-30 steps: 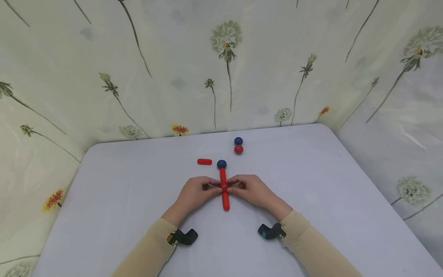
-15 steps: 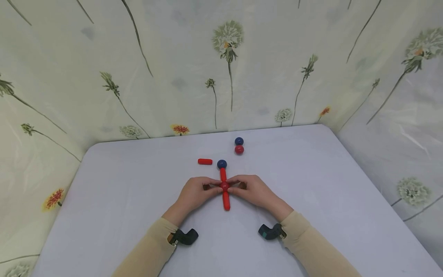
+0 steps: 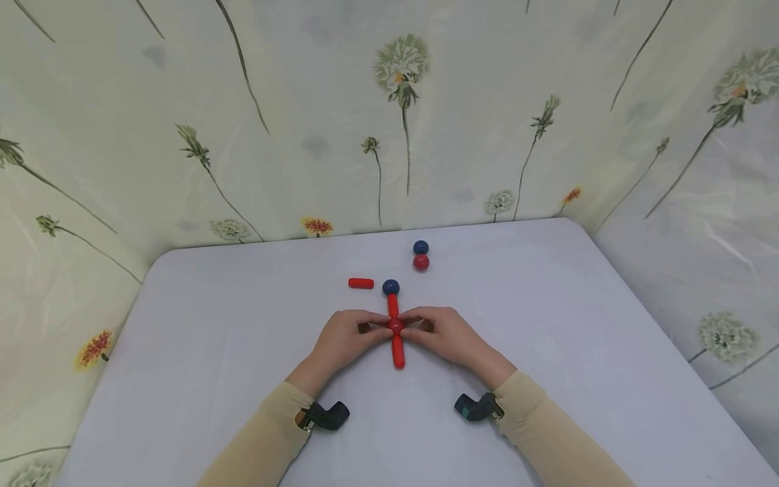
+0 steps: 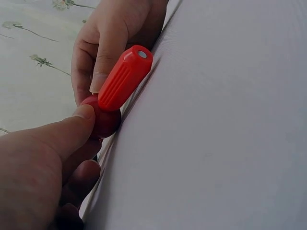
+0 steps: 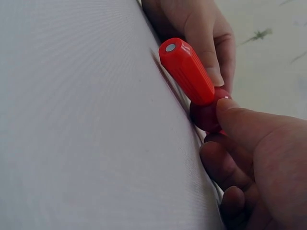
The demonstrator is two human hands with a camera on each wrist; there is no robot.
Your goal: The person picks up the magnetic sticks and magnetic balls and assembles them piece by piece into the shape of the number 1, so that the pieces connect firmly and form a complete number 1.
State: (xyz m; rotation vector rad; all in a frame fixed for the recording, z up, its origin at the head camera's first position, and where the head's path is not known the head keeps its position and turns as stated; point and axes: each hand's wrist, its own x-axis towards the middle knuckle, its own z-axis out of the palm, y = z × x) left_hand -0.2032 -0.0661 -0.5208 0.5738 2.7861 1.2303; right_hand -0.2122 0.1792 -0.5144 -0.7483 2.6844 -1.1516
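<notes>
In the head view my left hand (image 3: 347, 336) and right hand (image 3: 445, 331) meet at a red ball (image 3: 395, 327), pinching it from either side between thumb and fingers. One red rod (image 3: 398, 353) joins the ball on the near side; a second red rod (image 3: 392, 306) runs from its far side to a blue ball (image 3: 391, 287), all in one line. Both wrist views show the near rod (image 4: 125, 76) up close, ribbed, with a small silvery disc in its end. The thumbs press on the red ball (image 5: 205, 116) right beside that rod.
A loose red rod (image 3: 361, 283) lies left of the blue ball. Farther back, another blue ball (image 3: 421, 247) and a red ball (image 3: 421, 262) sit against each other. All rest on a white-covered table (image 3: 231, 325), with a flower-printed curtain (image 3: 292, 135) behind.
</notes>
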